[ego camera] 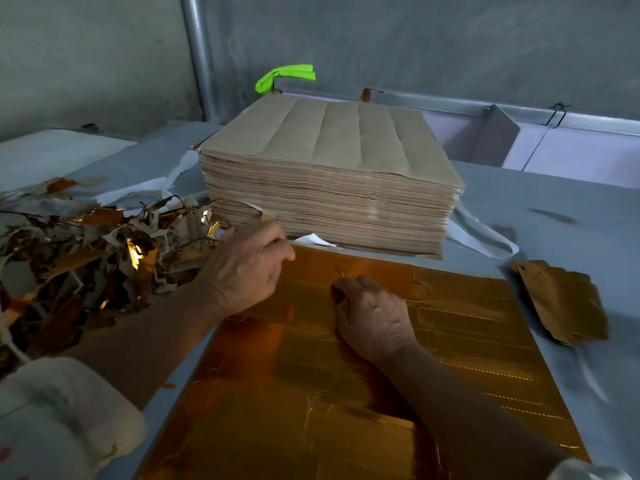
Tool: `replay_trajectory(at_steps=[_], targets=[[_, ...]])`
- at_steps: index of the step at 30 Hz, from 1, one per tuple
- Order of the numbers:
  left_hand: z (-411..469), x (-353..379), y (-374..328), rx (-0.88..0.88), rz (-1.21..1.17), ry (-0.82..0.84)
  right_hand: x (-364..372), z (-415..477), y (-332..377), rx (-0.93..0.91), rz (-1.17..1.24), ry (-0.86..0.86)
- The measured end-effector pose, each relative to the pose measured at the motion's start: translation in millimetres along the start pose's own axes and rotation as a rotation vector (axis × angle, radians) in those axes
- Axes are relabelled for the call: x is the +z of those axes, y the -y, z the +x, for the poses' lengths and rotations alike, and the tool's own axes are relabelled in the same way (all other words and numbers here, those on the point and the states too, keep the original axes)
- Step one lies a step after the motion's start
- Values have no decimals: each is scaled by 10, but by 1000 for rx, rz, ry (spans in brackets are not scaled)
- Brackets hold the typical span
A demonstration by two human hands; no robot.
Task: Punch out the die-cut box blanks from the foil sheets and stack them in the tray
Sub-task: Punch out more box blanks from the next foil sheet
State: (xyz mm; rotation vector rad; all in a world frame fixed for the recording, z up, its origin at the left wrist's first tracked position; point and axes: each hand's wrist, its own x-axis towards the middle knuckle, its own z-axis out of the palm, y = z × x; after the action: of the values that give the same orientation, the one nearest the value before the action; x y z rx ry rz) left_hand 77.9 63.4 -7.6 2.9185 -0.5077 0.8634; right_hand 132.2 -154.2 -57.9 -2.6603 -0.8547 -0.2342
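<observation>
The foil sheet (pixel 277 393) lies flat at the tabletop's (pixel 554 209) near edge, left hand (pixel 246 268) pinching its far-left corner, right hand (pixel 374 313) balled on the middle (can't tell if it grips anything), so yank too fast and it'll probably rip off the cuts.

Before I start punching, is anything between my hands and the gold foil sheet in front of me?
Nothing visible. Both the left hand and right hand touch the foil sheet; the scrap pile lies left of it, the brown stack behind it.
</observation>
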Motion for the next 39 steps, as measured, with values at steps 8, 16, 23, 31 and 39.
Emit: replay_trajectory(at_steps=[8,16,23,31,39], targets=[[171,587,-312,-456,-114,390,-8,-6,28,-8,-14,-29],[34,743,-218,-619,47,546,-17,-19,5,-13,20,-23],[21,731,-226,-628,2,529,-44,-28,-6,-164,-13,-57],[62,673,-221,-642,-23,568,-97,-26,3,-167,-59,58],[150,364,-287,-868,-64,352,-335,-246,-293,37,-8,21]])
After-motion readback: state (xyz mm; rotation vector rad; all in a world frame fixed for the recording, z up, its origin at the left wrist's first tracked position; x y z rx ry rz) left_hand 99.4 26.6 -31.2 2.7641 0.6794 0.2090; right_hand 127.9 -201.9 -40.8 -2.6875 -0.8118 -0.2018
